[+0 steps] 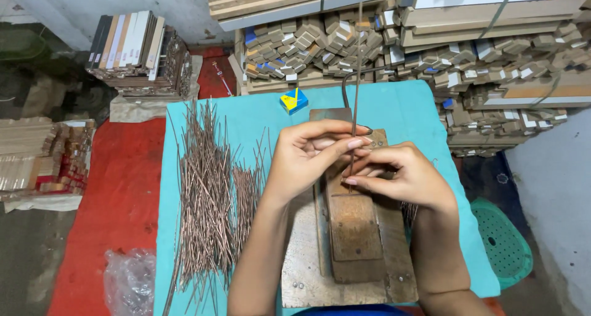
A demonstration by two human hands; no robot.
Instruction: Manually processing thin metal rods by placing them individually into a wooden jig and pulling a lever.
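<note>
Overhead view of a workbench, items listed from largest to smallest; clock directions are read from the frame's centre.

Stacked wood mouldings [468,39], bundled with straps, fill the 12 to 2 o'clock region behind the bench. A red floor mat [117,187] lies at 9 o'clock, beside a second stack of flat strips [138,54] at 10 o'clock. The table [418,113], covered in turquoise cloth, occupies the centre. On it, toward 6 o'clock, rests a wooden base board [305,273] carrying a rusty metal jig [354,230], a long block with a raised plate on top. At 8 o'clock, a heap of thin copper-coloured metal rods [206,199] lies spread lengthwise over the cloth, well apart from the jig. A green perforated plastic stool [502,242] shows at 4 o'clock, just beside the table edge. A crumpled clear plastic bag [129,282] sits at 7 o'clock on the mat. A small blue-and-yellow box [294,100] lies at 12 o'clock on the cloth, near the jig's far end.

Both hands meet above the upper part of the jig. The left hand [308,156] is curled, its thumb and forefinger pinching a single thin rod [357,64]. The right hand [409,174] is likewise closed, its fingertips gripping the same rod lower down, just under the left fingertips. The rod stands roughly upright, its lower end at the jig and its upper end pointing toward 12 o'clock across the mouldings.
</note>
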